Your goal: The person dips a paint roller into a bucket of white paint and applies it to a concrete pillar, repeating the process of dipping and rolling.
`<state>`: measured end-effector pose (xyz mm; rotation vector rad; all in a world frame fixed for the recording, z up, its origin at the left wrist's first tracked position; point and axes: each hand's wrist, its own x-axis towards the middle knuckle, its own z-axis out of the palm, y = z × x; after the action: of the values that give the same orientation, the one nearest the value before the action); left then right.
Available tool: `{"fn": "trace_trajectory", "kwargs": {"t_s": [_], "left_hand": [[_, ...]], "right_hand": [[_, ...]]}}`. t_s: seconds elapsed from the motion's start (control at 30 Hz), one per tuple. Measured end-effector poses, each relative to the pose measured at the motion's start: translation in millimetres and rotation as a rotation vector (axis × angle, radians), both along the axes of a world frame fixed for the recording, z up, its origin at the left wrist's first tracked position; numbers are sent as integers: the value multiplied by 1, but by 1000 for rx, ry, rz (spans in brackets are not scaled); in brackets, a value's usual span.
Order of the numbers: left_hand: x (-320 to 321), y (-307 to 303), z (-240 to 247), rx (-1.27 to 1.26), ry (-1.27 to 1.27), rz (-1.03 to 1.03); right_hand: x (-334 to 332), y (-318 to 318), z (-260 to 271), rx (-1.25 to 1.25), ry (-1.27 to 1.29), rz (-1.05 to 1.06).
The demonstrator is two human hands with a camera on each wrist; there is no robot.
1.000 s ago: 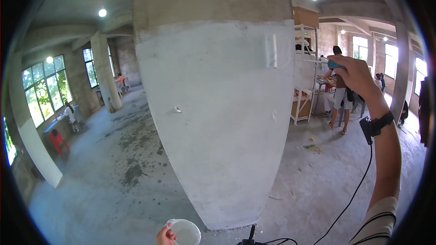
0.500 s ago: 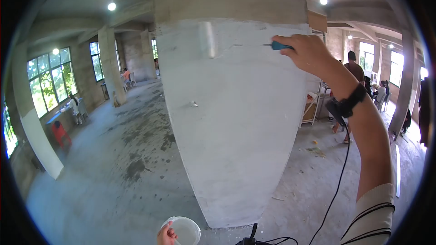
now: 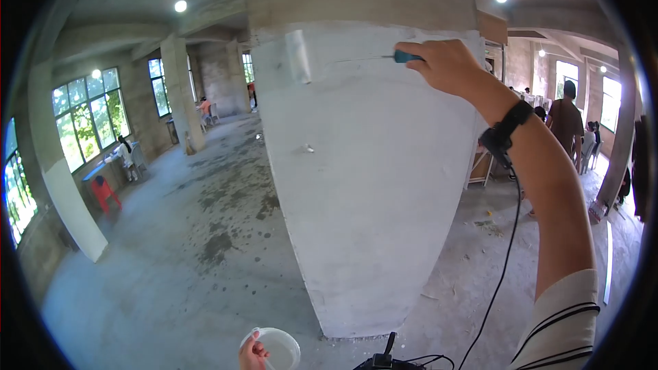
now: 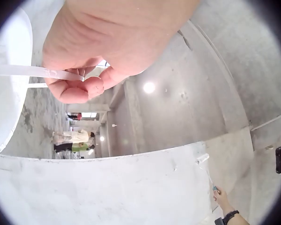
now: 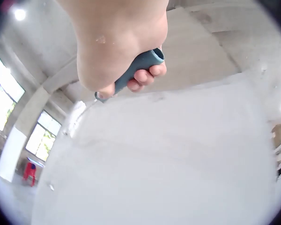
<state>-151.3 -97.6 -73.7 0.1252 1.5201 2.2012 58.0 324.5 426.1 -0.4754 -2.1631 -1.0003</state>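
Note:
The right hand (image 3: 447,67) grips the teal handle (image 3: 407,57) of a paint roller, its fingers curled round it in the right wrist view too. The white roller head (image 3: 299,57) lies upright against the pillar (image 3: 370,185), on the upper left of its white area, just below the bare grey band. Low in the head view, the left hand (image 3: 254,352) holds the rim or handle of a white bucket (image 3: 285,347); in the left wrist view its curled fingers (image 4: 71,95) are hooked round the white strap handle (image 4: 23,71).
A small fitting (image 3: 308,149) sticks out of the pillar. Black gear with cables (image 3: 388,362) is at the pillar's foot. On the left is a red chair (image 3: 105,194); several people sit or stand farther back, one in brown (image 3: 566,118) at the right.
The roller has moved left across the pillar with the right hand, from near its right edge to its upper left. The view has turned to the right. The left hand still holds the bucket.

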Motion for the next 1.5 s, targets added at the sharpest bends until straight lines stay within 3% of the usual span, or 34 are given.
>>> {"fn": "trace_trajectory", "kwargs": {"t_s": [0.1, 0.23, 0.3, 0.37, 0.43, 0.5, 0.57, 0.7, 0.83, 0.9, 0.93, 1.0, 1.03, 1.1, 1.13, 1.2, 1.27, 1.33, 1.5], "left_hand": [[-14, 8, -26, -16, -101, 54], [-14, 22, -25, -92, 25, -8], [-6, 34, -15, 28, -178, 44], [1, 40, -8, 17, -165, 10], [4, 43, -9, 1, -155, -22], [6, 41, -21, -170, 398, -153], [1, 44, -35, -166, 321, -186], [1, 47, -45, -124, 309, -215], [-1, 44, -36, -285, 445, -241], [-16, 38, -63, 235, -283, -201], [-18, 37, -70, 236, -291, -196], [-17, 35, -74, -317, 291, -126], [-23, 33, -82, -321, 283, -132], [-39, 30, -96, -29, -45, -135], [-39, 28, -98, -34, -47, -138], [-38, 28, -89, -150, 161, -99], [-41, 24, -88, -109, 167, -98], [-41, 25, -89, -60, 171, -98], [-34, 19, -72, -220, 330, -97]], "right_hand": [[59, 30, -9, -38, 12, -117], [147, 75, -20, -4, 76, -79], [183, 73, -22, -1, 89, -71], [216, 63, -22, -224, 142, -258], [249, 70, -26, -198, 155, -314], [276, 74, -27, -168, 167, -366], [291, 72, -27, -68, 140, -371], [273, 40, -22, -44, -76, -625], [266, 47, -33, -65, 66, -508], [277, 45, -35, -45, 146, -464], [284, 47, -34, -27, 225, -422], [290, 40, -32, 33, 221, -390], [291, 33, -34, -10, 239, -408], [291, 28, -37, -73, 239, -387], [289, 29, -39, -77, 236, -391], [274, 26, -44, -24, 111, -501], [260, 27, -50, -81, 138, -482], [245, 36, -57, -179, 173, -337], [192, 36, -49, -167, 155, -302]]}}
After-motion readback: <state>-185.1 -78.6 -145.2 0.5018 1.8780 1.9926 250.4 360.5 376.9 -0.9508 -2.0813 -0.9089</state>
